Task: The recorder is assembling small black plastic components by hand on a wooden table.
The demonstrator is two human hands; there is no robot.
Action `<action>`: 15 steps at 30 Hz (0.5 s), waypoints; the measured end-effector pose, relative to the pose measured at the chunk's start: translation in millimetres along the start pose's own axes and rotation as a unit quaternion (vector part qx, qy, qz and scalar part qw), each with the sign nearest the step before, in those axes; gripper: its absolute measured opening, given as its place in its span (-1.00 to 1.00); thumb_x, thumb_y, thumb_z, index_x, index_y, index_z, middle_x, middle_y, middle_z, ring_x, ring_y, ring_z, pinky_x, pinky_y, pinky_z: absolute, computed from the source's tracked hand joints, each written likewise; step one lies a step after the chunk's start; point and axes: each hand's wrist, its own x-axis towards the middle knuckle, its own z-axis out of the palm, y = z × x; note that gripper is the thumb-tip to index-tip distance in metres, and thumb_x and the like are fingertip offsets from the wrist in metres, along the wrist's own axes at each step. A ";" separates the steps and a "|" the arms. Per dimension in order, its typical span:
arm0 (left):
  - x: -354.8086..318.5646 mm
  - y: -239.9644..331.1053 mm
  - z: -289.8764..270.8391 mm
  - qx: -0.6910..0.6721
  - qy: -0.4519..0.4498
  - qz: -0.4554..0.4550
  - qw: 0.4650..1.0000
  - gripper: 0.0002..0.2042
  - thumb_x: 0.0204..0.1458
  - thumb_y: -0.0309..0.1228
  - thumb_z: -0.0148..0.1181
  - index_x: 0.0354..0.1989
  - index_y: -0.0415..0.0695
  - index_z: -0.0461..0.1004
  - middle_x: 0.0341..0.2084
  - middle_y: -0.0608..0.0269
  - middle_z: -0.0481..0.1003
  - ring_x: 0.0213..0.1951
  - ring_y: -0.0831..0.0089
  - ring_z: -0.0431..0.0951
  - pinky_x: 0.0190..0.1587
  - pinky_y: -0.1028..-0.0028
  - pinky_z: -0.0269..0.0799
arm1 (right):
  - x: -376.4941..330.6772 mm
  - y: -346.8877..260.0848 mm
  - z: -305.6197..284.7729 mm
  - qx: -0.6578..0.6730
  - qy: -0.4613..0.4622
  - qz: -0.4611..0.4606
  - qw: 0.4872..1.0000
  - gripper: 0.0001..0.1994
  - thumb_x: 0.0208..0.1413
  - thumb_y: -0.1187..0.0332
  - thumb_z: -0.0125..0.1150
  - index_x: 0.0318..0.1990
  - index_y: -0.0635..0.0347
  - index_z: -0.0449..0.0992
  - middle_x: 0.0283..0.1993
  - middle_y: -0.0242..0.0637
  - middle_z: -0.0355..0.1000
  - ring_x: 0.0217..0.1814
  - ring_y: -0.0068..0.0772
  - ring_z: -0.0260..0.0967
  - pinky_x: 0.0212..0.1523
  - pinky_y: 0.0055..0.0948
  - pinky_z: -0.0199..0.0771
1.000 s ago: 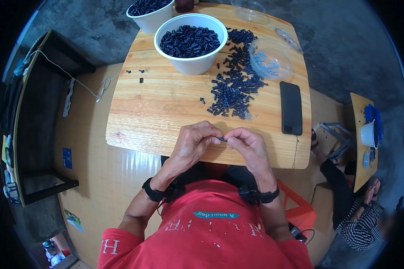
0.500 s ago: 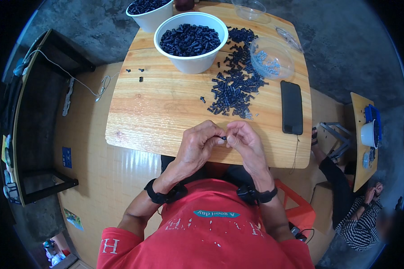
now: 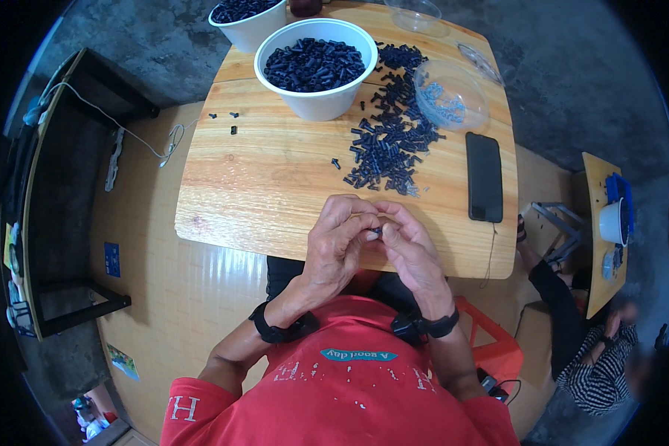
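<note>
Over the table's near edge, my left hand [image 3: 334, 244] and my right hand [image 3: 410, 249] meet with fingertips together. Between them they pinch a small black part [image 3: 377, 231], mostly covered by the fingers. Just beyond lies a long heap of small black parts [image 3: 383, 160], short and tube-like, some with a wider head. A clear round bowl [image 3: 474, 88] at the heap's right holds small silvery pieces [image 3: 444, 108]. Behind the heap, to the left, stands a white tub [image 3: 321, 108] full of black parts.
A second white tub [image 3: 256, 36] of black parts stands at the far left of the wooden table [image 3: 267, 186]. A black phone [image 3: 485, 178] with a cord lies at the right. Several loose parts lie at the left. Another person [image 3: 598, 375] sits at the right by a smaller table [image 3: 593, 223].
My hands have drawn closer together, and the left fingers now curl over the right fingertips. The small black part is still between them. At the right, the other person's hands have risen.
</note>
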 end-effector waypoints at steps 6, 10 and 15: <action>-7.5 -1.3 3.2 -0.010 -0.010 -0.006 1.000 -0.77 -0.25 -0.75 0.23 -0.35 -0.27 0.51 -0.33 0.16 0.49 -0.21 0.18 0.46 -0.21 0.36 0.41 | -4.3 9.6 2.4 0.021 0.003 -0.012 1.000 -0.65 0.20 0.40 0.16 0.09 0.22 0.27 -0.12 -0.31 0.42 -0.07 -0.54 0.37 0.04 -0.52 0.32; -12.8 0.3 8.3 -0.028 -0.003 -0.018 0.999 -0.79 -0.22 -0.74 0.21 -0.36 -0.27 0.51 -0.34 0.15 0.49 -0.23 0.18 0.47 -0.22 0.35 0.41 | -9.2 13.6 7.3 0.040 0.034 -0.009 0.999 -0.67 0.19 0.40 0.17 0.06 0.19 0.27 -0.13 -0.33 0.40 -0.09 -0.56 0.36 0.03 -0.53 0.31; -9.9 3.7 16.4 -0.038 -0.016 -0.057 0.998 -0.79 -0.18 -0.76 0.22 -0.34 -0.25 0.53 -0.32 0.17 0.49 -0.19 0.27 0.49 -0.20 0.42 0.43 | -23.8 4.5 9.3 -0.012 0.122 -0.016 0.992 -0.67 0.19 0.39 0.18 0.07 0.20 0.30 -0.10 -0.30 0.41 -0.06 -0.57 0.36 0.06 -0.51 0.31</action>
